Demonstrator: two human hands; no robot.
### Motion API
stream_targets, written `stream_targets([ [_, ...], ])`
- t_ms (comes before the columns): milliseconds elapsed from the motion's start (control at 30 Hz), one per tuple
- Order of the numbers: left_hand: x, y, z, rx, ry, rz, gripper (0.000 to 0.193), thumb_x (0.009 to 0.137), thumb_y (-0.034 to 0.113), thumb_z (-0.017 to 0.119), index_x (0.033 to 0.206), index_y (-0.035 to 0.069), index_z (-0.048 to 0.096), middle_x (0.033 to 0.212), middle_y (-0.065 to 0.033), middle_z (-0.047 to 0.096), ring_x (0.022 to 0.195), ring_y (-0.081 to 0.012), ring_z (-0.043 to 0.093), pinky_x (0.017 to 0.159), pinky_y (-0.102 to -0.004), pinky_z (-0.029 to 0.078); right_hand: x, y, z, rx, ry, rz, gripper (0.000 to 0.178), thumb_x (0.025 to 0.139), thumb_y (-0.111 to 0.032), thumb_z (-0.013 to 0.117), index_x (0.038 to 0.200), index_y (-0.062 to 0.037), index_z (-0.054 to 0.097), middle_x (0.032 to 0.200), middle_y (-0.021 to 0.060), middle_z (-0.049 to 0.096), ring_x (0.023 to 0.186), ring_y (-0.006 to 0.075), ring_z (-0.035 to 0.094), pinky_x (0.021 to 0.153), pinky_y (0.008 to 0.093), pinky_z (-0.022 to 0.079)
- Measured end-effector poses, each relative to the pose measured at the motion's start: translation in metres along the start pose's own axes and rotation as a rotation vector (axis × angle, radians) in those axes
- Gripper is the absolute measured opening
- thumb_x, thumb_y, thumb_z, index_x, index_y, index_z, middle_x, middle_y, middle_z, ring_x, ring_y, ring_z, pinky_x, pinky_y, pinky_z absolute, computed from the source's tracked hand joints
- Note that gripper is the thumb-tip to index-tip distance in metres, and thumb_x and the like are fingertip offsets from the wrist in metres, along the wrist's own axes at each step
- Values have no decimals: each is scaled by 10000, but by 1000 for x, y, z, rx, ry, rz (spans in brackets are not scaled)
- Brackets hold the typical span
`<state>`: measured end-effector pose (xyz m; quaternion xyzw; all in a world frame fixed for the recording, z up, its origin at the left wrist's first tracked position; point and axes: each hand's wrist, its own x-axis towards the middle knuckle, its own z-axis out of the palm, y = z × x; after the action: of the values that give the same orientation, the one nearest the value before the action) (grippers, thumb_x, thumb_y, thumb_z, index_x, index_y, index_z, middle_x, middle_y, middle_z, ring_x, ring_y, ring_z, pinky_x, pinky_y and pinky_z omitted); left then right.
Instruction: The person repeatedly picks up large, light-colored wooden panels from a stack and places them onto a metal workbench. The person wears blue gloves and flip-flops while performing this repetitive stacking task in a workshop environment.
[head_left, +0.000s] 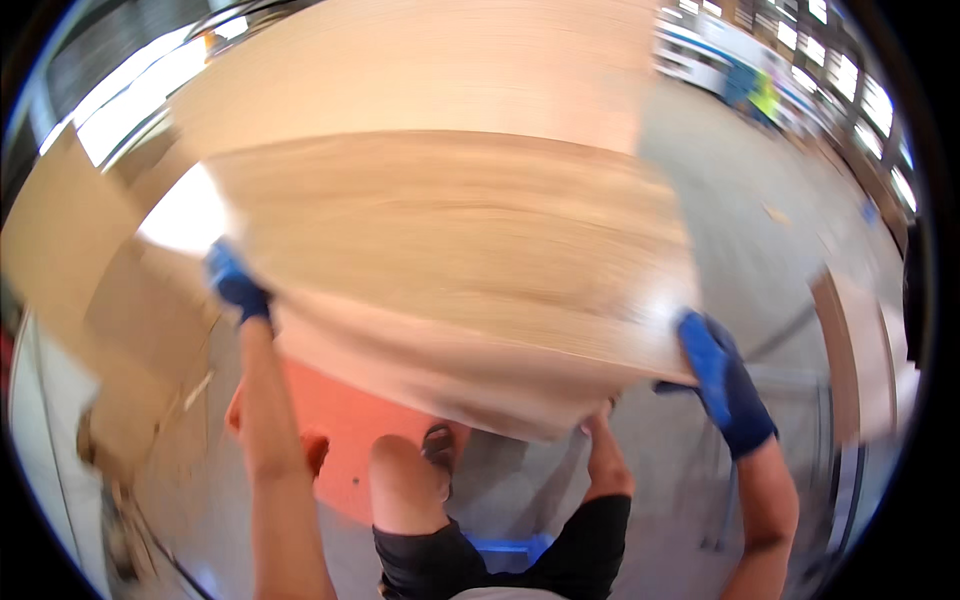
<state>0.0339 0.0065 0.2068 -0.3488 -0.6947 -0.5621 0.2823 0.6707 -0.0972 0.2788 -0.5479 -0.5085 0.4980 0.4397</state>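
A wide wood-grain board (460, 240) spans the middle of the head view, tilted and slightly blurred. My left hand (236, 282), in a blue and navy glove, is closed on its near left corner. At the near right corner, my right hand (724, 380) wears a matching glove and grips the edge, thumb apart from the fingers. Plain pale panels show beyond it, the far panel (420, 70) reaching the top of the picture. Another pale panel (400, 350) lies beneath the board's near edge.
An orange-red plastic piece (340, 430) lies by my legs. Cardboard sheets (70, 220) stand at the left. Pale panels (850, 350) are stacked upright at the right. In the far right background, a person in a yellow vest (764, 98) appears near a white and blue machine (690, 55).
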Motion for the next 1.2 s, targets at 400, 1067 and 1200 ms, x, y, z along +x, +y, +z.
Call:
stream_targets([
  [400,-2,10,-33,-209,-77,-274,556,850,390,608,1157,-65,523,1049,-233,620,929,-343,588,834,-350,447,-13,-8,26,-27,2,-1,346,956,-380,427,1044,-57,514,866,24,514,783,179,642,560,312,572],
  [1067,6,-59,7,-431,-220,-181,470,976,296,453,1285,-57,488,1187,-135,568,1043,-191,538,922,-289,421,11,3,25,-502,-157,-317,497,943,-452,443,846,24,549,675,187,598,617,261,600,613,380,451],
  [1200,-33,-13,-22,-534,-200,-225,351,948,220,434,1163,-29,557,1088,-130,597,962,-235,558,832,-327,419,-22,62,-44,349,4,-116,474,937,-443,477,1198,-53,550,1110,95,616,917,181,614,785,333,509],
])
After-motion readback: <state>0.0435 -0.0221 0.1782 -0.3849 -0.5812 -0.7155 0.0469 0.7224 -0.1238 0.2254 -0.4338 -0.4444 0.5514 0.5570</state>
